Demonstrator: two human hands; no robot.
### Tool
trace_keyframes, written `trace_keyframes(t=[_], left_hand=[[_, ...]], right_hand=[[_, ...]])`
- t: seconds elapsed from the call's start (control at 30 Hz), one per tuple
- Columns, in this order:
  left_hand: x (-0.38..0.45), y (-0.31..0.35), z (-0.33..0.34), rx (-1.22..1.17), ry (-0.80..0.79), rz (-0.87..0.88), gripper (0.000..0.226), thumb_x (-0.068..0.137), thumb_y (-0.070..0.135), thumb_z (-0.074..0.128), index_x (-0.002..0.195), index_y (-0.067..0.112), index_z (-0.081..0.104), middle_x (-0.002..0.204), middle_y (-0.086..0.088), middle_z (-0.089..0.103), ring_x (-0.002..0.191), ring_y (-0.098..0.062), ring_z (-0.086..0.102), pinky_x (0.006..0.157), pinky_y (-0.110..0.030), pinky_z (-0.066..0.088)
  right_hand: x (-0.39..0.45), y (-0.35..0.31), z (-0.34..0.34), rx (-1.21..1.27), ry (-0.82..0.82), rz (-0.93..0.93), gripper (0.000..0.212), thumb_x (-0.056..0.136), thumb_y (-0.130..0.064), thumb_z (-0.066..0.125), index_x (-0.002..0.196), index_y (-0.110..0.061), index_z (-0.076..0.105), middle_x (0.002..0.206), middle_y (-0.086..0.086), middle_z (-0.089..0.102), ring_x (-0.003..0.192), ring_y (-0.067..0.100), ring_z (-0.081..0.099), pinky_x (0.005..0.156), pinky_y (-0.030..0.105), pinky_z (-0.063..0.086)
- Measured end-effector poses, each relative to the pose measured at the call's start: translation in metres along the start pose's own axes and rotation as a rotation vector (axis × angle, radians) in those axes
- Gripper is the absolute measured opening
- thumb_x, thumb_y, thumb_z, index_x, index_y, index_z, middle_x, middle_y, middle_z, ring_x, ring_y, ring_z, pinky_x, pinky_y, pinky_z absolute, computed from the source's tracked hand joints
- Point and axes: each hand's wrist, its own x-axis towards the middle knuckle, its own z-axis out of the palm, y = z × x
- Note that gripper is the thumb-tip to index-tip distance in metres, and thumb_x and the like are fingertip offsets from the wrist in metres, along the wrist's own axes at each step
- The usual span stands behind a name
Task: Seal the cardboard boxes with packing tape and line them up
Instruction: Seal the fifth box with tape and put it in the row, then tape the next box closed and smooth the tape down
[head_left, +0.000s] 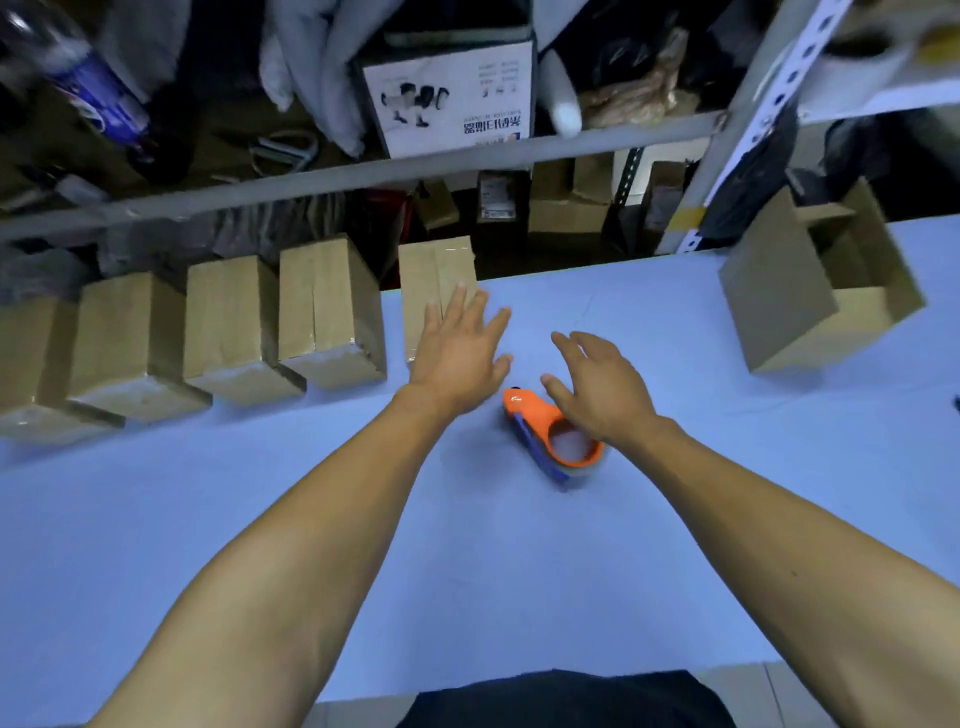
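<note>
Both forearms out over table (208, 519), hands released, holding nothing.
Tape dispenser (553, 434) under right hand (602, 387); open box (815, 291) near far right edge, right-hand side; left hand (457, 348) by sealed box (434, 275).

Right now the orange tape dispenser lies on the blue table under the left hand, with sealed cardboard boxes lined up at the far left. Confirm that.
One detail is wrong: the head view shows the orange tape dispenser under the right hand, not the left hand. It does lie on the blue table, with the sealed cardboard boxes lined up at far left.
</note>
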Motion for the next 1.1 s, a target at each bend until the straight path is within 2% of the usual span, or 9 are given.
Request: trace_keyframes(t=[0.07,0.17,0.33,0.6,0.77,0.83,1.1], left_hand=[[-0.005,0.021,-0.002,0.072,-0.014,0.029,0.064,0.099,0.049,0.041,0.156,0.025,0.023,0.166,-0.011,0.009,0.153,-0.032,0.000,0.117,-0.057,0.010],[-0.010,0.059,-0.006,0.014,-0.026,-0.010,0.065,0.100,0.052,0.039,0.157,0.025,0.021,0.166,-0.010,0.006,0.153,-0.032,-0.003,0.118,-0.058,0.007],[0.000,0.130,-0.016,-0.031,-0.031,-0.044,0.066,0.101,0.054,0.038,0.158,0.025,0.019,0.167,-0.010,0.005,0.153,-0.033,-0.004,0.119,-0.059,0.004],[0.025,0.220,-0.039,-0.091,-0.024,0.020,0.067,0.101,0.057,0.034,0.158,0.026,0.017,0.167,-0.009,0.008,0.153,-0.032,-0.004,0.119,-0.058,0.004],[0.046,0.256,-0.041,-0.070,0.002,0.126,0.066,0.101,0.058,0.034,0.157,0.026,0.020,0.166,-0.009,0.011,0.153,-0.032,-0.001,0.119,-0.059,0.008],[0.054,0.268,-0.042,-0.074,0.000,0.138,0.066,0.101,0.057,0.036,0.157,0.026,0.020,0.166,-0.009,0.012,0.153,-0.033,0.000,0.119,-0.059,0.008],[0.094,0.309,-0.033,-0.093,-0.030,0.108,0.071,0.099,0.059,0.037,0.158,0.024,0.018,0.166,-0.007,0.012,0.153,-0.032,0.003,0.118,-0.061,0.010]], right_hand=[[-0.015,0.016,-0.012,-0.093,0.020,-0.022,0.064,0.100,-0.045,0.046,0.155,-0.018,0.028,0.157,0.013,0.031,0.146,0.030,0.025,0.113,0.040,0.027],[-0.035,0.050,-0.031,-0.170,0.046,-0.029,0.064,0.101,-0.045,0.044,0.156,-0.018,0.025,0.159,0.014,0.028,0.147,0.031,0.022,0.117,0.043,0.024],[-0.062,0.111,-0.061,-0.204,0.070,-0.008,0.063,0.102,-0.043,0.042,0.156,-0.017,0.024,0.159,0.015,0.025,0.148,0.032,0.019,0.118,0.044,0.022],[-0.092,0.172,-0.105,-0.242,0.121,0.053,0.061,0.103,-0.043,0.040,0.156,-0.019,0.022,0.162,0.012,0.020,0.150,0.032,0.013,0.118,0.047,0.021],[-0.109,0.202,-0.126,-0.271,0.210,0.137,0.059,0.098,-0.041,0.048,0.150,-0.017,0.034,0.149,0.011,0.038,0.135,0.030,0.035,0.107,0.042,0.032],[-0.111,0.216,-0.130,-0.248,0.224,0.171,0.056,0.097,-0.038,0.050,0.147,-0.017,0.037,0.146,0.011,0.040,0.133,0.031,0.037,0.106,0.042,0.034],[-0.096,0.288,-0.137,-0.101,0.215,0.270,0.068,0.100,-0.038,0.049,0.156,-0.015,0.019,0.161,0.015,0.020,0.148,0.033,0.018,0.117,0.044,0.024]])
